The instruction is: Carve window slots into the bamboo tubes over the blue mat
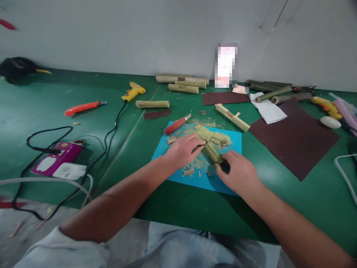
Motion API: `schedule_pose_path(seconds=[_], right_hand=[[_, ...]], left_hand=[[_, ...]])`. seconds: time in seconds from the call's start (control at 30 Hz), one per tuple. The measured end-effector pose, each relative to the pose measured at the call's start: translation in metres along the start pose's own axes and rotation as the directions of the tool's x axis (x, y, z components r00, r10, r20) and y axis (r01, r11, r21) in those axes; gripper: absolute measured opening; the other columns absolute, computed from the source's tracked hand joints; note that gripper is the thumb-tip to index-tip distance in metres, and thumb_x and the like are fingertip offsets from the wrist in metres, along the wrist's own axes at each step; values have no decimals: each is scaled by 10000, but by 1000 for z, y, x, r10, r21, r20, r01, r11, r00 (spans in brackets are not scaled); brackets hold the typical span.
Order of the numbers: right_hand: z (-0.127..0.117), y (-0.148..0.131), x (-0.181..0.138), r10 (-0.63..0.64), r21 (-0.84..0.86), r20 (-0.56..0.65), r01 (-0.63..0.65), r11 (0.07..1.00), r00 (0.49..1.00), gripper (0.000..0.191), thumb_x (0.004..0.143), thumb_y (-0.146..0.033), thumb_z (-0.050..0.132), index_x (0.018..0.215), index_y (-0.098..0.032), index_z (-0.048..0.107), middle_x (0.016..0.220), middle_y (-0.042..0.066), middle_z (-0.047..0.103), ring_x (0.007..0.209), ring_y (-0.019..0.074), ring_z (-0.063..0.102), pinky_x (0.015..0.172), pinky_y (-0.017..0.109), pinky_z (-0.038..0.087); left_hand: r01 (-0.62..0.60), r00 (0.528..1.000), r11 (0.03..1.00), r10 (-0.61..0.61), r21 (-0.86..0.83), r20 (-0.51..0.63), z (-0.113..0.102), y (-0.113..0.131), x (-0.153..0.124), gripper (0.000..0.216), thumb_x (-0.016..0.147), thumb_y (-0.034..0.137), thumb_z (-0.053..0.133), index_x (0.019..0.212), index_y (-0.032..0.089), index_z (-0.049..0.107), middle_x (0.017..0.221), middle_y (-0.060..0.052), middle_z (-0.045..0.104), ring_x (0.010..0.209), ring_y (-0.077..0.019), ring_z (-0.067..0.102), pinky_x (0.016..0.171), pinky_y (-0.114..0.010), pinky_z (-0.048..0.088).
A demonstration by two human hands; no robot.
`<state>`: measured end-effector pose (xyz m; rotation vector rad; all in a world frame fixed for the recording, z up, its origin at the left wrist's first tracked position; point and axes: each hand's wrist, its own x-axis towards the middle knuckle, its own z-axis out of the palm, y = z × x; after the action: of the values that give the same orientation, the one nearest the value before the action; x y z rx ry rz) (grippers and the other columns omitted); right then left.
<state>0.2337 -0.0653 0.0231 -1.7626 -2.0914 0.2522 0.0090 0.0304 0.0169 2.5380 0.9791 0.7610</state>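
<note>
My right hand [241, 172] is closed around the near end of a green bamboo tube [212, 152], where something dark shows under the fingers. The tube slants across a blue sheet [178, 178] strewn with pale dust and shavings. Over the tube's middle, my left hand [185, 149] pinches a small dark piece that looks like folded sandpaper [201, 145], pressed close to the bamboo. Behind the left hand lies a red-handled carving knife [176, 125]. Small dark worn scraps [219, 141] rest in the dust beside the tube.
Cut bamboo tubes [183, 88] lie at the back, another [232, 117] behind the sheet. Brown sandpaper sheets [299, 145] are at right, with a white paper [269, 109]. Leftward are a red utility knife [83, 108], a yellow corded tool [134, 91] and a purple power strip [57, 158].
</note>
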Motion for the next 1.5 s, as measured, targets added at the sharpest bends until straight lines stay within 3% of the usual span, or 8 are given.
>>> schedule_pose_path(seconds=[0.2,0.33,0.5,0.73,0.93,1.13,1.27,1.5], right_hand=[[-1,0,1,11,-2,10,-11,1000,1000,174,906,-383,611,829,-227,596,853,40,668,736,181,606,609,312,362],[-2,0,1,17,-12,22,-17,1000,1000,177,905,-381,622,837,-219,608,858,41,669,739,181,602,613,315,355],[-5,-1,2,15,-5,57,-15,1000,998,181,919,-385,607,857,-215,624,857,41,661,740,178,595,618,314,363],[-4,-2,2,14,-1,46,-14,1000,999,176,920,-381,616,867,-215,640,877,48,680,771,187,621,630,315,393],[-3,1,1,-25,10,-93,26,1000,995,239,915,-415,649,1009,-199,682,947,96,719,884,266,684,708,375,518],[-7,-3,7,-170,150,-399,248,957,901,284,962,-358,625,1198,-202,646,1124,138,734,1004,269,714,812,421,612],[-3,-7,8,-213,153,-448,309,939,868,250,965,-299,629,1191,-200,670,1097,125,759,1050,264,724,878,419,622],[2,-5,8,-203,184,-441,309,933,874,202,957,-321,647,1098,-189,707,1034,129,779,1001,281,743,843,440,628]], left_hand=[[27,992,998,-32,-49,-119,-9,-4,2,214,1010,259,575,1088,203,767,1080,-87,750,1015,-213,718,933,-348,574],[155,958,965,-200,-212,-206,-7,2,1,168,971,273,636,1011,201,782,956,-57,769,862,-175,712,821,-302,580],[361,871,734,-486,-575,-73,-4,20,2,189,904,294,680,1012,177,782,743,-20,731,579,-117,638,561,-236,532],[448,794,605,-608,-659,-19,-7,17,7,200,853,299,722,970,146,779,716,-29,727,551,-102,619,531,-221,516],[435,829,618,-559,-655,24,-5,20,4,272,877,335,702,1072,153,758,832,-56,785,608,-119,667,537,-222,519],[381,872,597,-486,-706,59,0,42,0,161,874,293,729,979,178,689,744,-16,768,612,-140,715,565,-233,563],[331,897,584,-439,-741,55,6,51,-4,131,862,282,749,920,195,670,728,14,727,625,-131,706,610,-242,596],[219,960,743,-281,-632,2,5,51,-8,115,909,275,709,998,209,738,925,-35,793,820,-170,759,730,-263,626]])
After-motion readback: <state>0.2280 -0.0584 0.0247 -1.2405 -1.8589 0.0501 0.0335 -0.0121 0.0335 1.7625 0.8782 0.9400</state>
